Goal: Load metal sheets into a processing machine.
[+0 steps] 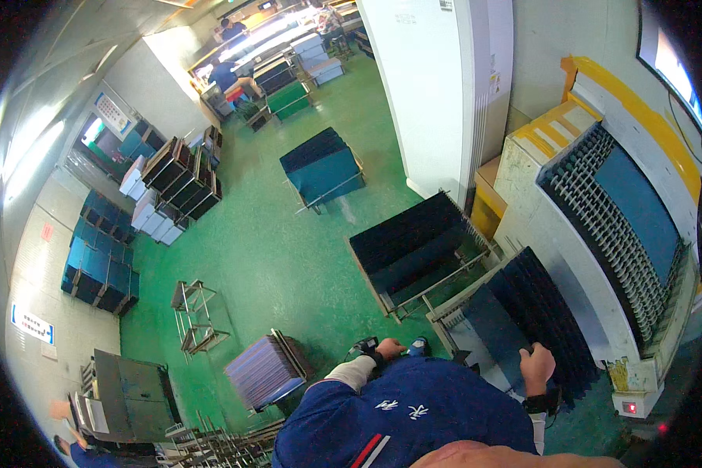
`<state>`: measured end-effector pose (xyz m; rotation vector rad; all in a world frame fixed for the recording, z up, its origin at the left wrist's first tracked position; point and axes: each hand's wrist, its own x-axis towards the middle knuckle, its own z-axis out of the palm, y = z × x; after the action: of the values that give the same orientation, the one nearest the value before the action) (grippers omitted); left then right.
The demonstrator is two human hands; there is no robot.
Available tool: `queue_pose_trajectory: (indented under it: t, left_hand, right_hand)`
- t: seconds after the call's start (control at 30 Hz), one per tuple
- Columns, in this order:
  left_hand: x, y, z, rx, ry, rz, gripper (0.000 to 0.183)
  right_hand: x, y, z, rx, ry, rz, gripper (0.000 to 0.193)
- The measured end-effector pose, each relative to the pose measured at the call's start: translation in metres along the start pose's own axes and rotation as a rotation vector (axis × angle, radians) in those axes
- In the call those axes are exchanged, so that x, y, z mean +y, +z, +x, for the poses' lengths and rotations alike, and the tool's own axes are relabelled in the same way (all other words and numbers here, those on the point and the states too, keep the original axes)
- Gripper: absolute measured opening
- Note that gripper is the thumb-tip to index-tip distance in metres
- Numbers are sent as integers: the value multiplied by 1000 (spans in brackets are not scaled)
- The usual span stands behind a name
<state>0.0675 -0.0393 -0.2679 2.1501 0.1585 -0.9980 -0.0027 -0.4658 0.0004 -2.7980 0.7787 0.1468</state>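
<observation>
My right hand point(537, 366) is closed at the edge of a flat dark blue panel point(498, 318) in the near rack on the right. Its thumb and fingers appear to pinch that edge. A tight row of dark panels point(544, 312) stands just beyond it in the same rack. My left hand point(390, 349) hangs low in front of my body, wearing a dark wrist band, near my shoe. Its fingers are small and partly curled, and no held object shows there.
To the right stands a white machine with a roller conveyor point(612, 234) carrying a blue panel point(639, 210). Another rack of dark panels point(413, 242) is ahead. Racks point(324, 168), an empty metal frame point(195, 316) and purple-edged panels point(265, 370) stand on the green floor. People sit far off.
</observation>
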Motion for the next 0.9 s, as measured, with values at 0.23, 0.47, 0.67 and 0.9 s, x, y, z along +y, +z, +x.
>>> queue_pose_trajectory:
  t: [0.23,0.47,0.67,0.9]
  left_hand:
    - [-11,2,9,-11,33,97,43]
    - [-15,5,13,13,64,63,44]
    - [-17,8,14,43,51,104,45]
    - [-11,6,10,-14,-11,87,47]
  right_hand:
    - [2,3,0,6,-16,3,34]
    - [6,7,0,10,-10,13,34]
    - [2,0,0,-40,-3,-21,36]
    - [5,3,0,-39,-10,3,37]
